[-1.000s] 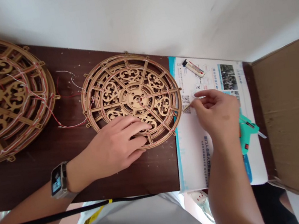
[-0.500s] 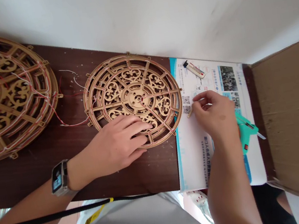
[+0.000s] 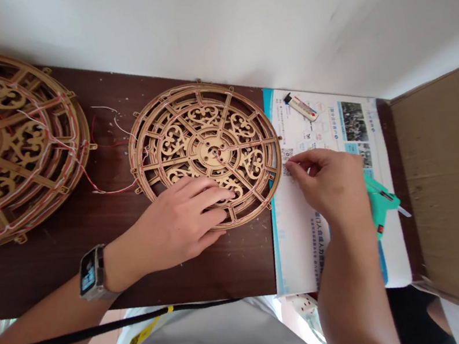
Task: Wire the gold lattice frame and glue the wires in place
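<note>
A round gold openwork panel [image 3: 207, 130], cut with scroll shapes and wired in red and white, lies flat on the dark brown table [image 3: 179, 289]. My left hand [image 3: 180, 218] rests palm down over its near edge, fingers apart on the openwork, without gripping it. Just right of the rim, my right hand [image 3: 322, 177] hovers low over a printed paper sheet [image 3: 296, 243]. Its thumb and index finger are pinched together near the printed codes. Anything between those fingertips is too small to make out.
A stack of larger gold panels [image 3: 24, 180] with loose wires stands at the left. On the paper lie a white lighter [image 3: 303, 108] and, right of my right wrist, a green glue gun [image 3: 380, 200]. A white wall [image 3: 208, 23] and cardboard [image 3: 458, 169] border the table.
My right hand has shifted slightly left and closer to the panel's rim, its thumb and fingertip drawn together. My left hand stays in place on the panel.
</note>
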Motion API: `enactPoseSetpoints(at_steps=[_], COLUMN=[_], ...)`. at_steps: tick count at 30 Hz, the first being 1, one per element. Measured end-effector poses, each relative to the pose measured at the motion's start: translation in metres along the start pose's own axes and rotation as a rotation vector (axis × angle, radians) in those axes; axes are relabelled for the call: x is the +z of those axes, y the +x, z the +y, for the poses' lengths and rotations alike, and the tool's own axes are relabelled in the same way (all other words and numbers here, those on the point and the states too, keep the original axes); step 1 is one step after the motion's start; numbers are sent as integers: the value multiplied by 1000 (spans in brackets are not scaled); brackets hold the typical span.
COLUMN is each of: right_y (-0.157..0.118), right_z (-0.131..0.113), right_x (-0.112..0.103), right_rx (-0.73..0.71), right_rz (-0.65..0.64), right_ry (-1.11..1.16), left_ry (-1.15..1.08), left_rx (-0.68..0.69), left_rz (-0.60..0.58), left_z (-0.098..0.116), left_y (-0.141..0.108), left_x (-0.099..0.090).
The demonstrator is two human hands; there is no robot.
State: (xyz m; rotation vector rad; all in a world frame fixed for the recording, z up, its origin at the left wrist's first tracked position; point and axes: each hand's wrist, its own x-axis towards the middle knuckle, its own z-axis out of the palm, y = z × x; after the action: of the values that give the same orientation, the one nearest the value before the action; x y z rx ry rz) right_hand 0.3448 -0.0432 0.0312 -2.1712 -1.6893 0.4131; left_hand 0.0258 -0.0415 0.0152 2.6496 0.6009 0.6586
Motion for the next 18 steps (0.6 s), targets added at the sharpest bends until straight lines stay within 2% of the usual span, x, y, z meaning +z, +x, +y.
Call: enactPoseSetpoints(at_steps=[4, 8, 14, 16, 18], right_y=[-2, -5, -9, -11, -10], right_z=[-3, -4, -12, -17, -18], right_x=[1, -1, -5, -7, -9], right_rx=[-12, 9, -63, -98, -124], right_rz=[81, 246, 515, 534, 479], right_ry=[123, 309, 391, 419, 466], left_ry=[15, 24, 16, 14, 13], left_rx=[-4, 10, 3, 5, 2], left_rz=[1, 13, 5, 2, -3], left_z=[0, 0, 0, 0, 0], left_y=[1, 1, 0, 0, 0], left_x=[1, 0, -1, -1, 0])
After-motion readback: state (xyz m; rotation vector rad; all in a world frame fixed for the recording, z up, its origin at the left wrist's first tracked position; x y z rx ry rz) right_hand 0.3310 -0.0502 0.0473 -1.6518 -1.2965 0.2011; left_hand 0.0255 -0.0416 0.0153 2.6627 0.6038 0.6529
